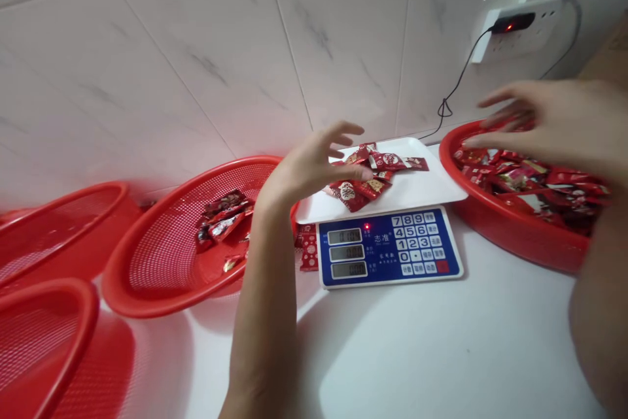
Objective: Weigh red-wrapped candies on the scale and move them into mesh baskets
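Several red snack packets [349,195] lie in a loose pile on the white tray [436,187] of a digital scale [390,246]. Over the left side of that pile is my left hand [314,161], fingers apart and curved, the thumb close to the packets; whether it touches them I cannot tell. My right hand [544,121] hovers above a red basin [515,242] full of wrapped packets [524,177]. Its fingers are spread, with nothing seen between them. The scale's top display seems to read 0.104.
Left of the scale, a red mesh basket [161,268] holds a few packets [228,216]. Two more red baskets [44,229] stand further left. One packet [309,249] lies beside the scale. A black cable [464,76] runs from a wall socket strip [520,33].
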The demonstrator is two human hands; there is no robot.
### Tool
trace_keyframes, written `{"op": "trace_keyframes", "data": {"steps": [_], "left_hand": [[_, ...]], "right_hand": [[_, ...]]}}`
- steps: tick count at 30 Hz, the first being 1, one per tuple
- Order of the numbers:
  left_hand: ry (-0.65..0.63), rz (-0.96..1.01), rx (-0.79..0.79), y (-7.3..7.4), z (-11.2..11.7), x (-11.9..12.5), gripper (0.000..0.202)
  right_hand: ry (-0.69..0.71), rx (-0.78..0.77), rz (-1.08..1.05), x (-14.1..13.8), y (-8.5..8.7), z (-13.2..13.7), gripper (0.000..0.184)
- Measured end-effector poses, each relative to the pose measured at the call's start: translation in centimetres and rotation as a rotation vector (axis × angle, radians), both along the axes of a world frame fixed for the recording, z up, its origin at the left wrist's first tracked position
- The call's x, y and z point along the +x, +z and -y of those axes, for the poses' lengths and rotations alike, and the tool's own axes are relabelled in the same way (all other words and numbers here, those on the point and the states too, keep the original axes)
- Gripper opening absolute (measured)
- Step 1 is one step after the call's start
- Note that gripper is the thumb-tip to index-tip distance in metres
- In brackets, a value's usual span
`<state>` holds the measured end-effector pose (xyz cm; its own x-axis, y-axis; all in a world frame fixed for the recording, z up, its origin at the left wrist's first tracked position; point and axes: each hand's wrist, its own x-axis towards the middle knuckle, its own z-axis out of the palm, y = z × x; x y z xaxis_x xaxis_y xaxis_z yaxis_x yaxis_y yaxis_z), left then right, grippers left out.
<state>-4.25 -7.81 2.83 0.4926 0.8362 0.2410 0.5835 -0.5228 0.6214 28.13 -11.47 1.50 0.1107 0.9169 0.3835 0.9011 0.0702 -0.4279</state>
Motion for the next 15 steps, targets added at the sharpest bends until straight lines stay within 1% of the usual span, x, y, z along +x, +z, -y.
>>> {"op": "trace_keyframes", "data": {"steps": [1, 3, 5, 7, 9, 10, 13, 15], "left_hand": [[0.028, -0.095, -0.010, -0.3, -0.2, 0.1, 0.087], [0.059, -0.255, -0.034, -1.0, -0.7, 0.4, 0.125], [0.062, -0.357, -0.079, -1.9, -1.5, 1.0, 0.148], [0.052, -0.409, -0.127, -3.0, -2.4, 1.5, 0.156], [0.025, -0.423, -0.156, -4.1, -3.3, 1.9, 0.157], [0.010, -0.420, -0.161, -4.6, -3.6, 2.1, 0.157], [-0.014, -0.400, -0.142, -5.8, -4.1, 2.6, 0.160], [-0.014, -0.389, -0.122, -6.1, -3.9, 3.0, 0.159]], "right_hand": [[-0.007, -0.064, 0.018, -2.7, 0.1, 0.1, 0.064], [0.082, -0.168, 0.012, -7.2, -0.2, -0.3, 0.084], [0.167, -0.252, -0.014, -10.1, -1.3, -1.5, 0.085], [0.234, -0.340, -0.039, -11.4, -2.7, -2.9, 0.081], [0.274, -0.401, -0.050, -11.7, -4.0, -3.9, 0.080], [0.290, -0.407, -0.050, -11.7, -4.5, -4.3, 0.080], [0.354, -0.349, -0.069, -11.6, -5.5, -4.8, 0.077], [0.396, -0.292, -0.097, -11.6, -5.8, -4.9, 0.074]]}}
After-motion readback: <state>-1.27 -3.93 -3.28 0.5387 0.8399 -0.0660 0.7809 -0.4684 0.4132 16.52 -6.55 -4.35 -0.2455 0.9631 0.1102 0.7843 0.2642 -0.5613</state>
